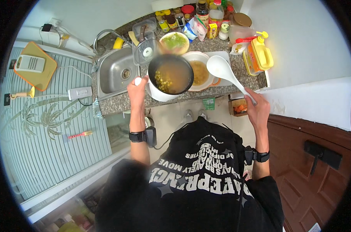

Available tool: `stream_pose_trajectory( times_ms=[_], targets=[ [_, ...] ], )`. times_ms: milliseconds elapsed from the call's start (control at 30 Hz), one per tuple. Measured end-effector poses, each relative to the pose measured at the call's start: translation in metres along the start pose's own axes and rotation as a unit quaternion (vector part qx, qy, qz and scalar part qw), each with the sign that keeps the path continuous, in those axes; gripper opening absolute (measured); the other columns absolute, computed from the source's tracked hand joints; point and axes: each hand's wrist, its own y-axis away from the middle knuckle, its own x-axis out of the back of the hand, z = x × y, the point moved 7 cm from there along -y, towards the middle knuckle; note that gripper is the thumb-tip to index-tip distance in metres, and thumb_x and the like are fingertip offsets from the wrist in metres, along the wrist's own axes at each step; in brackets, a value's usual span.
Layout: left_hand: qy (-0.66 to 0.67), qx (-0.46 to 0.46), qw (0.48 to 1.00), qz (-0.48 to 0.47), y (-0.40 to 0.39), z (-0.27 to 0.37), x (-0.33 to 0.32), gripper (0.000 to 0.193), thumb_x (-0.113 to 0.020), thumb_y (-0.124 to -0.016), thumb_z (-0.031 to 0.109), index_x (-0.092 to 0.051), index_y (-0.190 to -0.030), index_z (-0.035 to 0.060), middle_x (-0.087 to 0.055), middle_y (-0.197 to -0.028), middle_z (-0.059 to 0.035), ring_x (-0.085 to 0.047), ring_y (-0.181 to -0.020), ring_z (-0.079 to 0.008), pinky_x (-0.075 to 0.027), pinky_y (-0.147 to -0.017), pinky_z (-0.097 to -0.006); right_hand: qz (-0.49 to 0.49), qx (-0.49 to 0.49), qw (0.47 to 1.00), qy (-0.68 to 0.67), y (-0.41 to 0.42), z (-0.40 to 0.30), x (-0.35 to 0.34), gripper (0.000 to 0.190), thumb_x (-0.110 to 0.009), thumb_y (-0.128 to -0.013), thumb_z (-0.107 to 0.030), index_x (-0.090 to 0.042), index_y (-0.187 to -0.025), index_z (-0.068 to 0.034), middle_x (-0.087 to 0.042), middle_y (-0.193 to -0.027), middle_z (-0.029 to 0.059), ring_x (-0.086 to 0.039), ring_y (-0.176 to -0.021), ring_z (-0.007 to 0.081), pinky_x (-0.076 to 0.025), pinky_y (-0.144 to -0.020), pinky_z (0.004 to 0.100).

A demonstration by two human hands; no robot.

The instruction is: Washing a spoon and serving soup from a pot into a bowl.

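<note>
My left hand [137, 91] grips the white handle of a cooking pot [161, 95], dark inside and white outside. Brownish broth with yellow pieces fills part of it, and the pot looks slightly blurred. To its right a white bowl [190, 87] with an orange handle holds similar broth; the pot overlaps its left rim. In my right hand [258, 107] is the handle of a large white ladle [219, 66], its bowl over the right rim of the white bowl. Behind the pot, a pale bowl [187, 47] holds chopped green food.
The steel sink [114, 69] and its tap [105, 30] lie left. Clear plastic containers [147, 49] with a knife [142, 32] stand beside it. Seasoning bottles [202, 13] line the back; a yellow oil jug [256, 55] stands right. A brown door [303, 185] is on my right.
</note>
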Motion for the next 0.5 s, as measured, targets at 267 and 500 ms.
stream_pose_trajectory(
  times_ms=[267, 500],
  targets=[
    [-0.020, 0.005, 1.000, -0.005, 0.002, 0.013, -0.010, 0.024, -0.071, -0.080, 0.018, -0.060, -0.067, 0.0016, -0.054, -0.065, 0.0036, -0.043, -0.061, -0.0064, -0.036, -0.057, -0.0256, 0.002, 0.002, 1.000, 0.003, 0.004, 0.017, -0.001, 0.025, -0.070, -0.081, -0.009, -0.073, -0.106, -0.012, -0.068, -0.082, 0.0152, -0.065, -0.073, 0.0313, -0.050, -0.066, 0.0377],
    [-0.061, 0.009, 0.998, -0.010, 0.006, 0.033, -0.024, 0.022, -0.070, -0.081, 0.019, -0.064, -0.072, -0.0006, -0.058, -0.068, 0.0017, -0.046, -0.063, -0.0072, -0.038, -0.060, -0.0251, 0.011, 0.007, 1.000, -0.010, 0.004, 0.029, -0.001, 0.026, -0.071, -0.081, -0.010, -0.073, -0.106, -0.012, -0.068, -0.081, 0.0155, -0.064, -0.071, 0.0316, -0.050, -0.065, 0.0383]
  ],
)
